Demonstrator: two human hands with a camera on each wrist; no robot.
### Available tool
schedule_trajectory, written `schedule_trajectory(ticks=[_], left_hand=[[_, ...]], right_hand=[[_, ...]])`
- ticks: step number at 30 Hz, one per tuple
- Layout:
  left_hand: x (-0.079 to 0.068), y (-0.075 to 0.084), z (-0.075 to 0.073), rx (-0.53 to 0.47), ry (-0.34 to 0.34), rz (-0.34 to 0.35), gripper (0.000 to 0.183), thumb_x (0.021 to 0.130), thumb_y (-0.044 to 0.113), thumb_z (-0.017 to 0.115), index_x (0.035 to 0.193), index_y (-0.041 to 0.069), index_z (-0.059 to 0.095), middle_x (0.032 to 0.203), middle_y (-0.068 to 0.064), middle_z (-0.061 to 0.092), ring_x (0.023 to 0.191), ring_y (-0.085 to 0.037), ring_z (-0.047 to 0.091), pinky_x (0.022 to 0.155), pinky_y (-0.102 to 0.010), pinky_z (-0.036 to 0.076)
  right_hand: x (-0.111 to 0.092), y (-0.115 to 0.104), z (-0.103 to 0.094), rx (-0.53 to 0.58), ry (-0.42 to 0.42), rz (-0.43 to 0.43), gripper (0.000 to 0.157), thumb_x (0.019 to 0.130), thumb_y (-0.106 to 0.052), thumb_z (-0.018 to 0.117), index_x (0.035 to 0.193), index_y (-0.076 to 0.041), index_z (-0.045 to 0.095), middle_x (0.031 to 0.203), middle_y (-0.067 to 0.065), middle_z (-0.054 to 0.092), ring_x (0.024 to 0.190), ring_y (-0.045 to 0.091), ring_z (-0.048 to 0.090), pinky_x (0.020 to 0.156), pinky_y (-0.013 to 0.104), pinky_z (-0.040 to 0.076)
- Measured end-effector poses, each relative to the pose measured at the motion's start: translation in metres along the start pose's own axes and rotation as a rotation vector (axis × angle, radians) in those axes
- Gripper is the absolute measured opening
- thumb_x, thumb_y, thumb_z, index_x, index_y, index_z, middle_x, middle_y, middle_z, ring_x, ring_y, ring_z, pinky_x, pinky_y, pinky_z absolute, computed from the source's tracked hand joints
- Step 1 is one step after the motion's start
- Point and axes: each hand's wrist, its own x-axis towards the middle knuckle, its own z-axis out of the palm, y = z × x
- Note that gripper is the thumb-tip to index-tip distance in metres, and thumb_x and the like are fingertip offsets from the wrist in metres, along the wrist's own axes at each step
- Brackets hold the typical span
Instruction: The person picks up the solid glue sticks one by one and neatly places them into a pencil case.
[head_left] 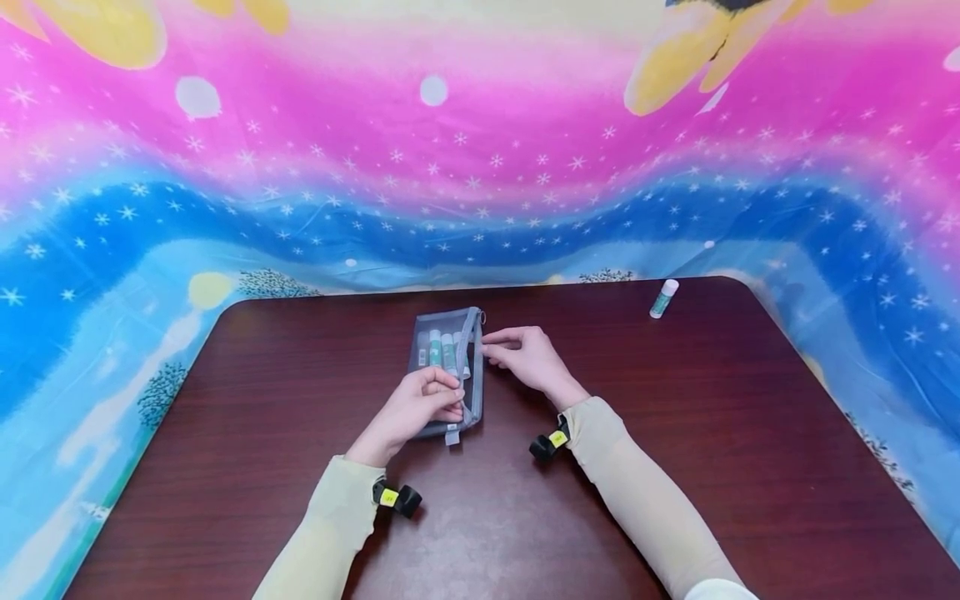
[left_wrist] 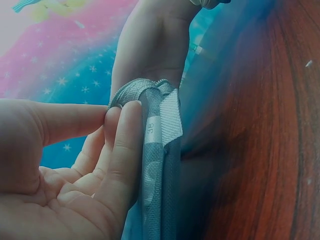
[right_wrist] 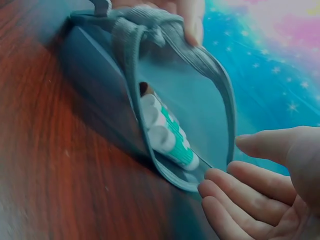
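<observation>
A grey mesh zip pouch point(head_left: 424, 328) lies near the middle of the table, its zipped side parted. Several green-and-white glue sticks point(right_wrist: 172, 145) show inside it through the gap. My left hand point(head_left: 420, 408) pinches the zipper band at the near end, thumb against fingertips, as the left wrist view also shows. On the far right part of the opening, my right hand point(head_left: 531, 358) pinches the pouch's edge between thumb and forefinger; its other fingers point(right_wrist: 250, 200) are loosely bent. Another glue stick point(head_left: 663, 300) stands apart at the table's back right.
The dark red-brown table point(head_left: 225, 433) has rounded back corners. A colourful cloth point(head_left: 480, 192) with snowflakes hangs behind it and along its sides. Black camera bands point(head_left: 551, 443) sit on both wrists. A small fabric tab point(head_left: 452, 435) sticks out at the pouch's near end.
</observation>
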Motion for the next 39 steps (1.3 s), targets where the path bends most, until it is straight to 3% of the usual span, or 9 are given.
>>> schedule_trajectory(ticks=[14, 20, 39], left_hand=[[0.000, 0.001, 0.000, 0.000, -0.007, 0.007, 0.014, 0.098, -0.001, 0.062, 0.107, -0.008, 0.054, 0.084, -0.011, 0.068, 0.074, -0.018, 0.069, 0.075, -0.033, 0.062], [-0.001, 0.000, -0.001, 0.010, -0.008, 0.006, 0.015, 0.098, -0.001, 0.063, 0.107, -0.008, 0.054, 0.084, -0.012, 0.069, 0.074, -0.019, 0.070, 0.076, -0.034, 0.062], [0.001, -0.003, -0.001, 0.015, -0.001, 0.007, 0.015, 0.097, -0.001, 0.064, 0.107, -0.008, 0.055, 0.083, -0.012, 0.069, 0.074, -0.019, 0.070, 0.075, -0.034, 0.062]], right_hand=[[-0.003, 0.005, -0.034, 0.077, 0.091, 0.015, 0.029, 0.096, -0.019, 0.073, 0.119, 0.000, 0.074, 0.100, 0.013, 0.076, 0.094, 0.035, 0.072, 0.085, 0.045, 0.059], [-0.005, 0.005, -0.045, 0.104, 0.111, 0.003, 0.026, 0.098, -0.016, 0.071, 0.118, 0.000, 0.073, 0.104, 0.016, 0.075, 0.099, 0.036, 0.071, 0.088, 0.039, 0.059], [-0.008, 0.013, -0.068, 0.050, 0.174, -0.016, 0.036, 0.097, -0.028, 0.073, 0.122, -0.002, 0.072, 0.107, 0.018, 0.074, 0.102, 0.038, 0.069, 0.088, 0.035, 0.058]])
